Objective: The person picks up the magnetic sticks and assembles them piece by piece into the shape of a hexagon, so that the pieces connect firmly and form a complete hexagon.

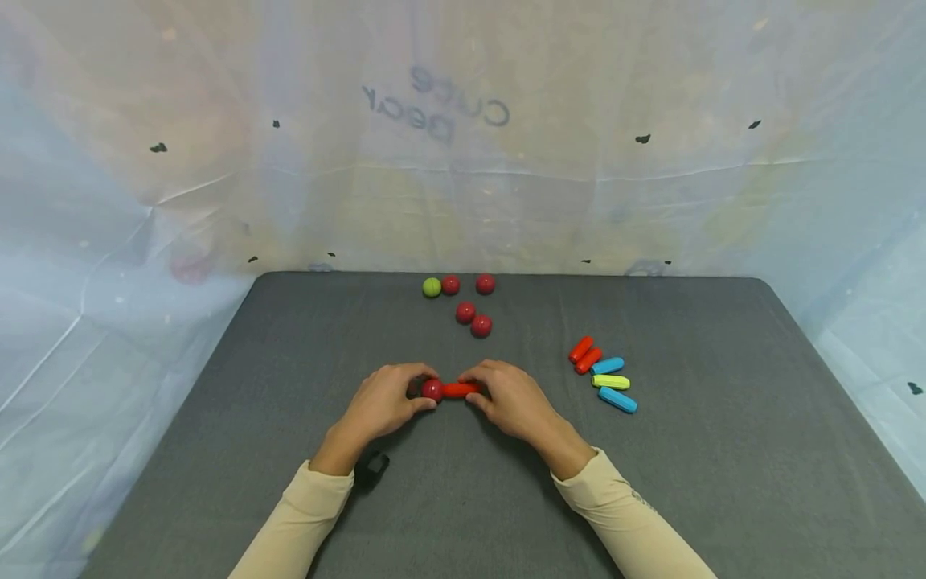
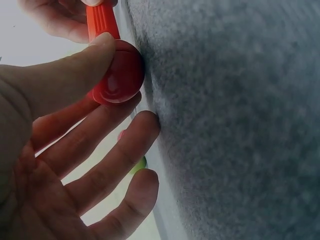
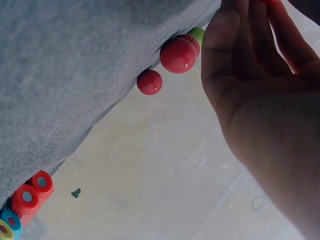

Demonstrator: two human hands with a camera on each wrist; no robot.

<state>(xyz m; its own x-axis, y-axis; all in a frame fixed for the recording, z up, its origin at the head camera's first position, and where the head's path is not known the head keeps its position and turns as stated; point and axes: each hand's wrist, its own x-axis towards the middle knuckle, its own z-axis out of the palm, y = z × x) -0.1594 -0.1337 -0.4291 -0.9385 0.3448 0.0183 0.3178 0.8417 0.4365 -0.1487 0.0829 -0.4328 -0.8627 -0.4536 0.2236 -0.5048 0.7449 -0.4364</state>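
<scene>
Between the thumb and fingers of my left hand [image 1: 386,400] is a shiny red ball [image 1: 432,390], low over the grey table. My right hand [image 1: 514,400] pinches a short red rod [image 1: 459,390] by its right end. The rod's left end meets the ball, so the two lie in one line in the head view. From the left wrist, the rod [image 2: 102,22] shows ridged sides, and my left thumb lies across the spot where it meets the ball [image 2: 122,75]. In the right wrist view my own fingers hide most of the rod.
Toward the far edge lie a green ball [image 1: 432,287] and several red balls [image 1: 481,326]. Right of my right hand are two red rods [image 1: 589,360], two blue rods [image 1: 617,400] and a yellow rod [image 1: 611,382]. A translucent sheet [image 1: 463,209] hangs behind the table [image 1: 723,450].
</scene>
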